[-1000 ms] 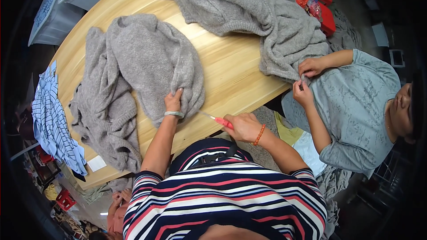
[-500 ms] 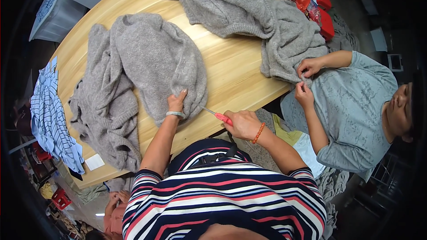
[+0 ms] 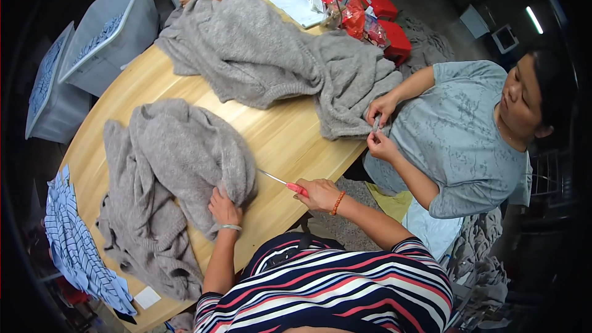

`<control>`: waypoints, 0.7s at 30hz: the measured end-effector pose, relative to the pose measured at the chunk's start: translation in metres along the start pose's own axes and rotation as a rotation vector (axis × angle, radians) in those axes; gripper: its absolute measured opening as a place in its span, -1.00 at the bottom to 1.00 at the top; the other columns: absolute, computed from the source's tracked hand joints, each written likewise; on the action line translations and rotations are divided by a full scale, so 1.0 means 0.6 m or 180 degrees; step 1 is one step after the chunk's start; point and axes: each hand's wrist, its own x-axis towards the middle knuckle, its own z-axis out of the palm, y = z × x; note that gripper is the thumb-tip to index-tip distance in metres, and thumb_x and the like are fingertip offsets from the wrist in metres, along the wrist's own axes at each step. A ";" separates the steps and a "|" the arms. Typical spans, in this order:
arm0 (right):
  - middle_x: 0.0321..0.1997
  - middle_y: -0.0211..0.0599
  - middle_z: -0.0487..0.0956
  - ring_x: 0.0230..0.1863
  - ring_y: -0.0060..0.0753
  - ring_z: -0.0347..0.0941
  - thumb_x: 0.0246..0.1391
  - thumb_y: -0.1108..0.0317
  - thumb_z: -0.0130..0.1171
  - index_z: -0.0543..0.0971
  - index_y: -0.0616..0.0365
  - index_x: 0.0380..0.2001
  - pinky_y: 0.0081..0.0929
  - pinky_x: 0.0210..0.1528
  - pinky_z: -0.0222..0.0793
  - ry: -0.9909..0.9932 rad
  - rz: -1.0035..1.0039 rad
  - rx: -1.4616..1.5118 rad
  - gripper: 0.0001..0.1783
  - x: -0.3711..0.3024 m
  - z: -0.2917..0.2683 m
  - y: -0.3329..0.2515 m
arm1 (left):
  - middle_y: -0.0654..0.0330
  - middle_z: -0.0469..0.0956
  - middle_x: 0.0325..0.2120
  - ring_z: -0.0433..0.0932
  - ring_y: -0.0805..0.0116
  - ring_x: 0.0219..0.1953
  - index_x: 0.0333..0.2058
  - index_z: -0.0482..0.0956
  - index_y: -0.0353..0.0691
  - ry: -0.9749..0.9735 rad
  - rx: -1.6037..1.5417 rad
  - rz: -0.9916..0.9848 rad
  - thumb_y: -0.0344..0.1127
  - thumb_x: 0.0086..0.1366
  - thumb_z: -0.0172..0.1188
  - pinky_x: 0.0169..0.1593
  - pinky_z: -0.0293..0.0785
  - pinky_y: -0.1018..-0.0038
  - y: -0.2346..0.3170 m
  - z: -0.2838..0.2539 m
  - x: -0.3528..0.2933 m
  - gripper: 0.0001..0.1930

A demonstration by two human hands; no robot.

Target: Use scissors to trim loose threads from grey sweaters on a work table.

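A bulky grey knitted garment (image 3: 185,148), probably a sweater, lies bunched on the wooden table in front of me. My left hand (image 3: 226,211) rests on its near right part, the fingers curled into the knit. My right hand (image 3: 320,195) is closed round the red handle of a tool with a thin metal shaft (image 3: 295,187). The shaft points left, its tip beside the garment's right edge; what kind of tip it has is too small to tell. Folds of grey knit (image 3: 145,234) spread left of my left hand.
Across the table (image 3: 290,129) lies more grey knitwear (image 3: 246,49), its right end held by a co-worker (image 3: 444,129). Blue striped cloth (image 3: 77,240) hangs at the left edge. Pale bins (image 3: 117,24) stand far left. Red containers (image 3: 394,40) and papers (image 3: 296,7) lie far right.
The view has shifted, so the table shows lower and farther left. My left hand has changed its hold on the garment. The tool's shaft, partly hidden at the garment before, now shows more.
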 end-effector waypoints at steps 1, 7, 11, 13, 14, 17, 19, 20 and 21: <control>-0.38 0.04 0.64 -0.25 0.16 0.60 0.20 0.03 0.13 0.51 0.07 -0.15 0.04 -0.16 0.46 0.0002 0.0024 -0.0026 -0.65 0.002 -0.002 0.000 | -0.11 0.43 0.11 0.36 -0.20 0.18 0.23 0.36 -0.22 0.0030 0.0011 -0.0034 -0.33 -0.07 0.41 0.20 0.26 -0.03 -0.016 -0.006 0.016 -0.20; -0.38 0.01 0.64 -0.28 0.22 0.58 0.17 -0.01 0.16 0.52 0.02 -0.17 0.05 -0.21 0.47 0.0279 0.0149 0.0058 -0.65 0.017 -0.016 0.013 | -0.15 0.54 0.06 0.47 -0.13 0.16 0.11 0.50 -0.28 0.1348 -0.1495 -0.0378 -0.59 -0.05 0.13 0.25 0.34 0.23 -0.093 -0.188 0.157 -0.37; -0.38 0.06 0.63 -0.27 0.26 0.57 0.18 0.00 0.14 0.53 0.00 -0.15 0.08 -0.19 0.46 0.0372 -0.0163 0.0062 -0.66 0.033 -0.014 0.032 | -0.09 0.54 0.07 0.49 -0.04 0.16 0.14 0.48 -0.31 0.3102 -0.1205 0.0187 -0.60 0.00 0.17 0.27 0.34 0.26 -0.178 -0.455 0.172 -0.38; -0.37 0.08 0.62 -0.26 0.26 0.56 0.19 0.00 0.15 0.53 0.00 -0.11 0.08 -0.18 0.46 0.0471 -0.0169 0.0097 -0.64 0.037 -0.022 0.022 | -0.04 0.53 0.10 0.50 0.04 0.16 0.16 0.47 -0.30 0.3691 -0.0626 0.0305 -0.65 -0.04 0.16 0.25 0.35 0.30 -0.230 -0.545 0.138 -0.33; -0.36 0.07 0.63 -0.26 0.24 0.57 0.18 0.01 0.15 0.54 -0.01 -0.09 0.05 -0.17 0.47 0.0429 -0.0078 0.0046 -0.64 0.037 -0.023 0.022 | -0.03 0.54 0.09 0.50 0.04 0.15 0.16 0.47 -0.29 0.3902 -0.0444 0.0330 -0.66 -0.05 0.15 0.25 0.34 0.30 -0.252 -0.565 0.124 -0.33; -0.35 0.04 0.63 -0.26 0.21 0.57 0.18 0.01 0.16 0.54 -0.02 -0.09 0.04 -0.17 0.47 0.0393 0.0040 0.0162 -0.64 0.037 -0.023 0.024 | -0.11 0.54 0.06 0.50 -0.04 0.13 0.14 0.48 -0.36 0.4080 0.0090 0.0035 -0.60 -0.10 0.17 0.25 0.33 0.27 -0.360 -0.565 0.072 -0.33; -0.35 0.00 0.64 -0.25 0.18 0.59 0.18 0.01 0.15 0.54 -0.02 -0.11 0.03 -0.18 0.48 0.0306 0.0016 0.0110 -0.65 0.050 -0.017 0.022 | -0.17 0.55 -0.02 0.49 -0.18 0.05 0.04 0.51 -0.43 0.3994 0.0810 -0.0923 -0.52 -0.12 0.21 0.20 0.36 0.15 -0.508 -0.518 -0.004 -0.39; -0.36 -0.01 0.64 -0.25 0.17 0.59 0.18 0.01 0.15 0.54 -0.02 -0.12 0.02 -0.18 0.48 0.0183 0.0146 0.0079 -0.65 0.052 -0.019 0.021 | -0.20 0.56 -0.05 0.49 -0.22 0.02 0.04 0.51 -0.44 0.3629 0.1309 -0.1204 -0.45 -0.10 0.24 0.19 0.37 0.10 -0.516 -0.487 -0.027 -0.40; -0.35 -0.01 0.64 -0.24 0.17 0.59 0.18 0.01 0.14 0.53 -0.01 -0.11 0.02 -0.17 0.48 0.0176 0.0026 0.0131 -0.65 0.063 -0.016 0.019 | -0.19 0.52 0.01 0.47 -0.17 0.07 0.14 0.42 -0.41 0.3062 0.1918 -0.1465 -0.37 -0.02 0.27 0.15 0.40 0.13 -0.598 -0.464 -0.088 -0.33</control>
